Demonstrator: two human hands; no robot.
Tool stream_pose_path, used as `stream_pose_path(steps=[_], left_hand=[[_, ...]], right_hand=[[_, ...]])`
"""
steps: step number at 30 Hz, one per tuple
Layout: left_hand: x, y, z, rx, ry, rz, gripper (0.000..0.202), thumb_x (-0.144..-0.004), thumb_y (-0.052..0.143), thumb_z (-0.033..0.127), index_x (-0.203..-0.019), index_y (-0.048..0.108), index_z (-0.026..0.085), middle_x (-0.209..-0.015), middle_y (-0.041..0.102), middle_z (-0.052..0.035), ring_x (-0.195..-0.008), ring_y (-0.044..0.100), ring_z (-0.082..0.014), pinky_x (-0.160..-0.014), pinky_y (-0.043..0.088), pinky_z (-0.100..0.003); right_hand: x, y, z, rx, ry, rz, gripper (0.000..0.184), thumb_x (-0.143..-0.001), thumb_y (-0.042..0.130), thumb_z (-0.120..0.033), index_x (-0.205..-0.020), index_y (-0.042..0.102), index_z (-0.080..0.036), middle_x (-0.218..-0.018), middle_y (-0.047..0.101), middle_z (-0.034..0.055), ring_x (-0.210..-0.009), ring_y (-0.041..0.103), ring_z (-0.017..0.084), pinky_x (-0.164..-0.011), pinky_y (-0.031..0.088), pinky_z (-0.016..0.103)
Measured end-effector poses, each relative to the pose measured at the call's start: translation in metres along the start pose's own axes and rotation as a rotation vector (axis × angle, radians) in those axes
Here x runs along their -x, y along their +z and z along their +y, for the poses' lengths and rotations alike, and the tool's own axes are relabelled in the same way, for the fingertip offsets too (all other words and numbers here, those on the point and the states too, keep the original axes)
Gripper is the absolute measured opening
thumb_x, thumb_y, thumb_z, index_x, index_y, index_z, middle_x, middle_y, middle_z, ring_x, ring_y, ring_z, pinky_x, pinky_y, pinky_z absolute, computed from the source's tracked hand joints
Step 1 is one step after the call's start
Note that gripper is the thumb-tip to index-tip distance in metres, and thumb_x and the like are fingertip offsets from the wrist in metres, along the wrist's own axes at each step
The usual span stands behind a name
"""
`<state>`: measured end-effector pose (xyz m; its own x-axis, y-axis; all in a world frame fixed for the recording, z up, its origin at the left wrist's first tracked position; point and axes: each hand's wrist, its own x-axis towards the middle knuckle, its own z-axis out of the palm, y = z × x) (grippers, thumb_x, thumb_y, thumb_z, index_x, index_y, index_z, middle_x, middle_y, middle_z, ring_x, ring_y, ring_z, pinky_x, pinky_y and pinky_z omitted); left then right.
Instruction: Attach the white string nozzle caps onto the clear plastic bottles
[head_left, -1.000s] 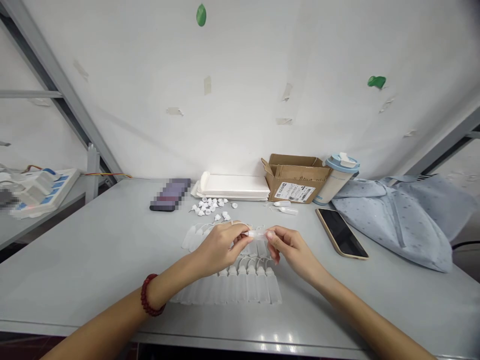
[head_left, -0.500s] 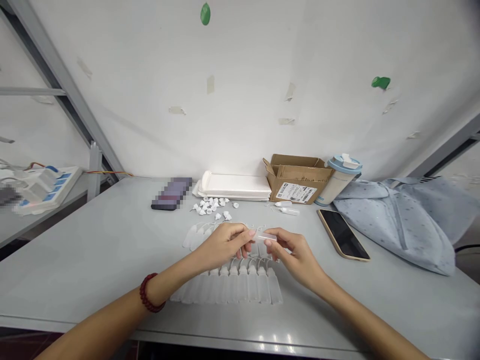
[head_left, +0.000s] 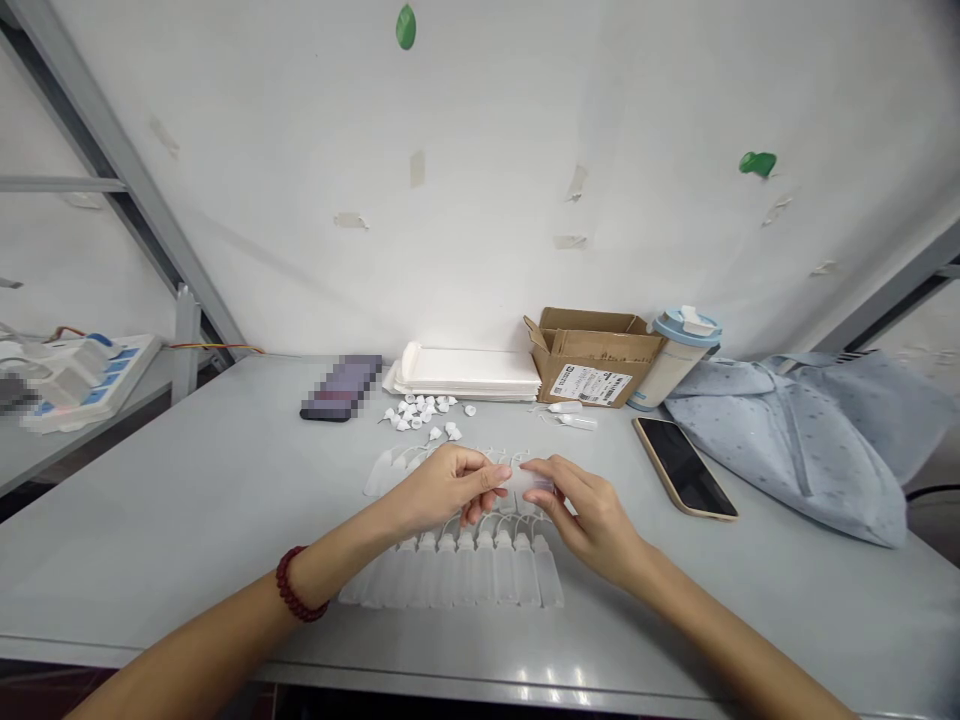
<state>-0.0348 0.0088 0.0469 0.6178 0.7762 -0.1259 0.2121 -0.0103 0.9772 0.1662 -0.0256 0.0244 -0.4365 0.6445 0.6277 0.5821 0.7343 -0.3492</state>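
The left hand (head_left: 450, 485) is curled, its thumb and fingertips pinched on one end of a small translucent bottle (head_left: 527, 481). The right hand (head_left: 589, 510) meets it from the other side, fingers closed lightly over the bottle's other end, so the bottle sits between the two hands, lifted just off the table (head_left: 187, 500). Most of the bottle is hidden by the fingers, and whether it has a cap on cannot be told. A red bead bracelet (head_left: 292, 598) circles the left wrist.

Directly under the hands and a little nearer the person lies a row of empty dropper bottles (head_left: 465, 575), side by side and touching, necks pointing away. Just beyond the left hand, a few more of the same bottles (head_left: 386, 470) lie flat. Further out past the left hand is a scatter of small white caps (head_left: 420, 408), and past those a stack of white trays (head_left: 469, 372) by the wall. Two loose bottles (head_left: 570, 414) lie beyond the right hand, just before a cardboard box (head_left: 592, 365) with a label. Next to the box stands a cup with a blue lid (head_left: 679, 355). Out to the right of the right hand a smartphone (head_left: 682, 465) lies face up, with a pale blue garment (head_left: 795, 430) beyond it. Far off past the left hand sits a power strip (head_left: 75, 375).
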Motion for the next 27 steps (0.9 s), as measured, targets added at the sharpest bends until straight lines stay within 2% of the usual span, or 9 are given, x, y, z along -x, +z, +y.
stream_pose_path(steps=[2, 4, 7, 10, 13, 16, 19, 23, 27], left_hand=[[0.0, 0.002, -0.001, -0.045, 0.031, 0.038, 0.04, -0.084, 0.052, 0.046, -0.061, 0.054, 0.013, -0.051, 0.051, 0.003, -0.044, 0.047, -0.0076, -0.048, 0.041, -0.02], [0.001, 0.005, -0.003, -0.153, 0.118, 0.102, 0.038, -0.086, 0.05, 0.043, -0.062, 0.055, 0.013, -0.053, 0.051, 0.0023, -0.047, 0.05, -0.0087, -0.048, 0.04, -0.02], [0.003, 0.009, -0.008, -0.435, 0.414, 0.247, 0.032, -0.089, 0.049, 0.033, -0.065, 0.056, 0.013, -0.056, 0.05, 0.0017, -0.051, 0.048, -0.0088, -0.051, 0.038, -0.021], [0.004, 0.013, -0.015, -0.672, 0.731, 0.357, 0.026, -0.09, 0.049, 0.026, -0.069, 0.057, 0.013, -0.057, 0.049, 0.0011, -0.052, 0.042, -0.0093, -0.051, 0.034, -0.022], [0.002, 0.014, -0.02, -0.753, 0.855, 0.375, 0.022, -0.091, 0.049, 0.022, -0.073, 0.057, 0.013, -0.061, 0.051, -0.0006, -0.056, 0.042, -0.0105, -0.052, 0.034, -0.023], [0.001, 0.013, -0.019, -0.71, 0.787, 0.358, 0.021, -0.09, 0.049, 0.024, -0.073, 0.056, 0.013, -0.062, 0.052, -0.0004, -0.056, 0.044, -0.0102, -0.053, 0.036, -0.023], [0.003, 0.012, -0.011, -0.536, 0.541, 0.296, 0.023, -0.089, 0.05, 0.031, -0.073, 0.055, 0.015, -0.062, 0.053, 0.001, -0.055, 0.048, -0.0098, -0.053, 0.039, -0.022], [0.005, 0.01, 0.0, -0.241, 0.186, 0.128, 0.031, -0.09, 0.044, 0.042, -0.077, 0.054, 0.016, -0.067, 0.057, 0.0009, -0.058, 0.056, -0.0111, -0.054, 0.044, -0.021], [0.003, 0.006, 0.002, -0.116, 0.038, -0.023, 0.042, -0.09, 0.038, 0.05, -0.072, 0.052, 0.015, -0.062, 0.058, -0.0004, -0.053, 0.056, -0.012, -0.053, 0.045, -0.023]], right_hand=[[-0.001, -0.002, -0.001, -0.044, 0.064, -0.023, 0.022, -0.094, 0.042, -0.028, -0.105, 0.056, -0.016, -0.068, 0.057, 0.003, -0.056, 0.05, 0.014, -0.052, 0.041, 0.024], [-0.002, -0.004, -0.004, -0.115, 0.149, -0.042, 0.023, -0.093, 0.043, -0.03, -0.101, 0.058, -0.015, -0.069, 0.058, 0.0033, -0.056, 0.049, 0.013, -0.054, 0.041, 0.024], [-0.005, -0.007, -0.007, -0.282, 0.312, -0.074, 0.026, -0.091, 0.045, -0.034, -0.093, 0.062, -0.015, -0.07, 0.059, 0.0027, -0.057, 0.047, 0.012, -0.055, 0.039, 0.024], [-0.007, -0.009, -0.009, -0.524, 0.513, -0.133, 0.031, -0.088, 0.047, -0.041, -0.084, 0.063, -0.015, -0.061, 0.049, -0.001, -0.053, 0.04, 0.011, -0.05, 0.032, 0.023], [-0.008, -0.009, -0.007, -0.719, 0.648, -0.171, 0.036, -0.085, 0.05, -0.048, -0.081, 0.062, -0.014, -0.056, 0.037, -0.0044, -0.05, 0.033, 0.009, -0.047, 0.028, 0.023], [-0.007, -0.007, -0.006, -0.727, 0.661, -0.16, 0.037, -0.084, 0.05, -0.049, -0.083, 0.062, -0.014, -0.056, 0.035, -0.005, -0.05, 0.032, 0.009, -0.047, 0.027, 0.023], [-0.006, -0.005, -0.006, -0.655, 0.625, -0.138, 0.036, -0.085, 0.049, -0.047, -0.089, 0.063, -0.014, -0.055, 0.037, -0.005, -0.05, 0.035, 0.009, -0.048, 0.028, 0.023], [-0.004, -0.003, -0.007, -0.492, 0.511, -0.091, 0.03, -0.087, 0.05, -0.04, -0.094, 0.064, -0.014, -0.064, 0.054, 0.0001, -0.053, 0.043, 0.01, -0.05, 0.037, 0.023], [-0.002, -0.001, -0.006, -0.314, 0.355, -0.027, 0.024, -0.087, 0.051, -0.033, -0.099, 0.063, -0.015, -0.079, 0.065, 0.0052, -0.058, 0.05, 0.012, -0.054, 0.043, 0.025]])
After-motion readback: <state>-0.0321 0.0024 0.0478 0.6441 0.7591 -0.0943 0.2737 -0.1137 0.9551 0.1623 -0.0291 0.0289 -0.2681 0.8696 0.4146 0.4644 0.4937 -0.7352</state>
